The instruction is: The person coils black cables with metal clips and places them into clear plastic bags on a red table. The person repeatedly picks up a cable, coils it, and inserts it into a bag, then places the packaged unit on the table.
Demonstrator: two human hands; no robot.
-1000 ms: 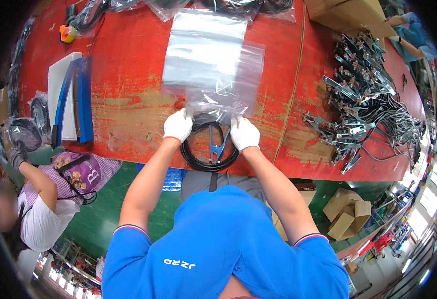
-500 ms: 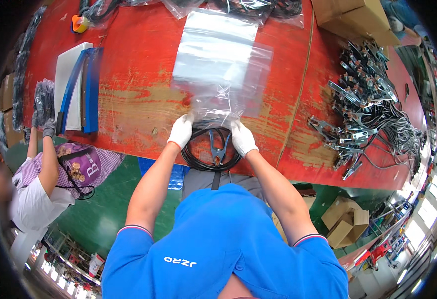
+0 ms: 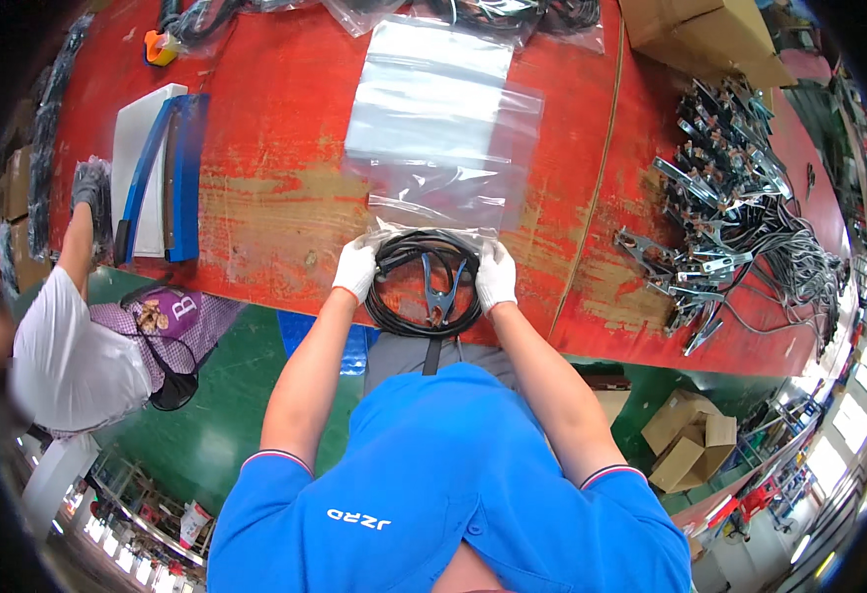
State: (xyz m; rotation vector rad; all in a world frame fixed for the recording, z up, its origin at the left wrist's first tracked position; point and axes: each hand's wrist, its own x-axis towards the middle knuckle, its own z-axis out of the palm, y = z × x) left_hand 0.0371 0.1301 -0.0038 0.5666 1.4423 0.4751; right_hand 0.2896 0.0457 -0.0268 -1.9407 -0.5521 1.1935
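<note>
Both my hands wear white gloves. My left hand (image 3: 356, 268) grips the left side of a coiled black cable with a metal clamp (image 3: 428, 287) at the near edge of the red table (image 3: 275, 128). My right hand (image 3: 496, 277) grips the coil's right side. The top of the coil sits at the mouth of a clear plastic bag (image 3: 438, 193), which lies flat on the table just beyond my hands. A stack of more clear bags (image 3: 433, 84) lies farther back.
A pile of metal clamps with cables (image 3: 740, 217) covers the table's right side. White and blue flat boards (image 3: 157, 168) lie at the left. A person in a white shirt (image 3: 68, 336) with a gloved hand works at left. Cardboard boxes (image 3: 691, 445) stand on the green floor.
The coil has moved up with both my hands, from hanging below the table edge to the mouth of the clear bag. The person at left has raised an arm toward the table.
</note>
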